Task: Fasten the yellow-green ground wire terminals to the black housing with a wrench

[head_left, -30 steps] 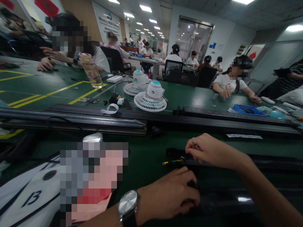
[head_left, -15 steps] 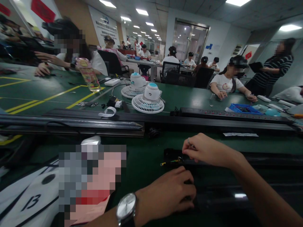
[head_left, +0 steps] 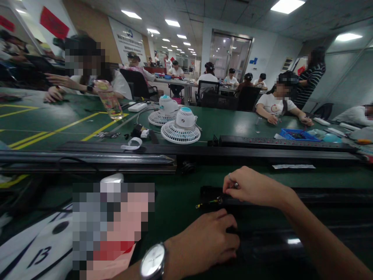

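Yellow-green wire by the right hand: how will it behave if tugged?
Likely floppy and light: the yellow-green wire is thin and slightly kinked. Its inner end meets the black housing under the right hand, so it would probably bend, not slide.

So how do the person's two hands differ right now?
The left hand wears a wristwatch; the right hand has a bare wrist. The left hand lies nearer the camera, fingers curled on a glossy black part; the right hand pinches farther away, beside a yellow-green wire. Both lie knuckles up.
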### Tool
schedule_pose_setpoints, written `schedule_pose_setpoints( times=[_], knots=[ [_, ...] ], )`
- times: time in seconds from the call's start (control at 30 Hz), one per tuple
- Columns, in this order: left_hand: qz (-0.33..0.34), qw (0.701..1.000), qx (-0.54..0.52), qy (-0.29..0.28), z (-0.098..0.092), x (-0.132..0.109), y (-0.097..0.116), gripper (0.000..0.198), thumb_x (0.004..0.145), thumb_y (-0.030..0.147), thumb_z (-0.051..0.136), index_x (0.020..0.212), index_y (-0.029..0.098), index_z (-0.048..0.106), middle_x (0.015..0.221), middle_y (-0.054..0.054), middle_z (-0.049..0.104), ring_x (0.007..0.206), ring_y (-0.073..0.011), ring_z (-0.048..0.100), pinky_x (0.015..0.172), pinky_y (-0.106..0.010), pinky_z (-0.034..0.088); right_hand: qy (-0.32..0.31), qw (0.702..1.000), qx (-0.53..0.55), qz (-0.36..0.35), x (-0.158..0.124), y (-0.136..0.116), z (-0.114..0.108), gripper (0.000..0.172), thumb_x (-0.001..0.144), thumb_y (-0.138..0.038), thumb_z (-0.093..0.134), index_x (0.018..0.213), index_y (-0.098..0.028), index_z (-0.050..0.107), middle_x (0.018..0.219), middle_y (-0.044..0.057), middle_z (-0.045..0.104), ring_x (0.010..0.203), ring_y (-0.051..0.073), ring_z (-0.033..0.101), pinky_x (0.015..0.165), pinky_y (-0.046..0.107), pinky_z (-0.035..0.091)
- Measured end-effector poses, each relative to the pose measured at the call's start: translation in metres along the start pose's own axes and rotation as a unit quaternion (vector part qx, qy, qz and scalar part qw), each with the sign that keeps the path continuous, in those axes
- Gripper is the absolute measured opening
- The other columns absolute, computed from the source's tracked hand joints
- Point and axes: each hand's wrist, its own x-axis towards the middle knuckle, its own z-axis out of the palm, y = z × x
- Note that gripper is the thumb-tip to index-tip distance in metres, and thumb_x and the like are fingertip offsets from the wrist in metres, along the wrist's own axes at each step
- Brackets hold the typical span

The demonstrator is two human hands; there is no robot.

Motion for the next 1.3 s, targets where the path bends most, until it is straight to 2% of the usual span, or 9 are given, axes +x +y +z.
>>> schedule_pose_setpoints(
  times=[0.27, 0.47, 0.63, 0.77, 0.9, 1.0, 1.17, 1.23, 1.3],
  knots=[
    [-0.007, 1.0, -0.003, 0.006, 0.002, -0.001, 0.0, 0.008, 0.09, 0.025, 0.072, 0.094, 0.02, 0.069, 0.113, -0.006, 0.063, 0.103, -0.0212, 0.06, 0.086, -0.033, 0.052, -0.018, 0.999, 0.025, 0.038, 0.0, 0.001, -0.001, 0.022, 0.089, -0.018, 0.055, 0.091, -0.015, 0.077, 0.069, 0.002, 0.072, 0.058, 0.014, 0.062, 0.053, 0.023, 0.039],
    [-0.01, 1.0, 0.005, -0.005, 0.0, -0.001, 0.001, 0.008, 0.092, 0.026, 0.07, 0.096, 0.019, 0.069, 0.115, -0.006, 0.063, 0.104, -0.0209, 0.06, 0.085, -0.032, 0.053, 0.055, 0.998, -0.01, 0.042, 0.0, 0.005, -0.009, 0.024, 0.09, -0.013, 0.052, 0.092, -0.017, 0.075, 0.08, 0.002, 0.073, 0.069, 0.015, 0.063, 0.061, 0.025, 0.039],
    [-0.009, 1.0, 0.016, -0.014, 0.0, -0.001, 0.002, 0.009, 0.091, 0.027, 0.07, 0.096, 0.019, 0.069, 0.116, -0.006, 0.063, 0.103, -0.0215, 0.059, 0.083, -0.033, 0.053, 0.068, 0.996, -0.017, 0.051, -0.004, 0.013, -0.018, 0.019, 0.093, -0.024, 0.058, 0.091, -0.018, 0.076, 0.082, 0.002, 0.075, 0.073, 0.017, 0.066, 0.065, 0.027, 0.041],
    [-0.008, 1.0, 0.019, -0.002, 0.0, -0.001, 0.003, 0.008, 0.089, 0.024, 0.073, 0.093, 0.019, 0.069, 0.113, -0.006, 0.064, 0.101, -0.021, 0.06, 0.081, -0.032, 0.052, 0.052, 0.998, -0.021, 0.036, -0.003, 0.008, -0.016, 0.017, 0.091, -0.028, 0.064, 0.086, -0.018, 0.077, 0.079, 0.002, 0.075, 0.074, 0.017, 0.067, 0.067, 0.027, 0.043],
    [-0.006, 1.0, 0.019, 0.014, -0.001, -0.001, 0.004, 0.007, 0.088, 0.023, 0.074, 0.091, 0.019, 0.07, 0.11, -0.006, 0.065, 0.099, -0.0202, 0.06, 0.082, -0.031, 0.051, 0.041, 0.999, -0.006, 0.027, 0.0, -0.002, -0.01, 0.014, 0.089, -0.025, 0.065, 0.083, -0.018, 0.076, 0.075, 0.001, 0.073, 0.07, 0.015, 0.066, 0.061, 0.025, 0.042],
    [-0.008, 1.0, 0.013, 0.005, -0.001, -0.001, 0.004, 0.009, 0.09, 0.024, 0.072, 0.097, 0.019, 0.068, 0.109, -0.006, 0.065, 0.1, -0.0203, 0.06, 0.083, -0.031, 0.05, 0.028, 0.999, 0.014, 0.014, 0.002, -0.002, -0.005, 0.01, 0.087, -0.024, 0.067, 0.084, -0.018, 0.075, 0.075, 0.0, 0.073, 0.069, 0.014, 0.066, 0.06, 0.023, 0.043],
    [-0.01, 1.0, 0.0, -0.008, -0.002, 0.001, 0.002, 0.024, 0.089, 0.023, 0.071, 0.111, 0.019, 0.064, 0.109, -0.005, 0.066, 0.101, -0.0214, 0.06, 0.09, -0.034, 0.05, -0.071, 0.994, 0.084, 0.012, 0.006, 0.011, 0.006, 0.013, 0.088, -0.027, 0.066, 0.086, -0.016, 0.072, 0.067, 0.0, 0.07, 0.056, 0.013, 0.064, 0.049, 0.021, 0.041],
    [-0.005, 1.0, -0.001, -0.014, -0.002, 0.001, 0.001, 0.023, 0.087, 0.021, 0.073, 0.109, 0.018, 0.065, 0.11, -0.005, 0.066, 0.101, -0.0214, 0.06, 0.089, -0.033, 0.05, -0.062, 0.994, 0.09, 0.014, 0.007, 0.014, 0.008, 0.017, 0.091, -0.03, 0.064, 0.085, -0.015, 0.071, 0.064, 0.0, 0.069, 0.053, 0.013, 0.064, 0.048, 0.021, 0.042],
    [0.0, 1.0, -0.004, -0.013, -0.002, 0.0, 0.0, 0.023, 0.085, 0.02, 0.075, 0.106, 0.018, 0.066, 0.11, -0.005, 0.066, 0.102, -0.0212, 0.059, 0.09, -0.032, 0.049, -0.027, 0.996, 0.088, 0.022, 0.008, 0.014, 0.007, 0.022, 0.092, -0.033, 0.063, 0.082, -0.015, 0.07, 0.063, 0.0, 0.069, 0.053, 0.013, 0.064, 0.049, 0.021, 0.044]
  ],
)
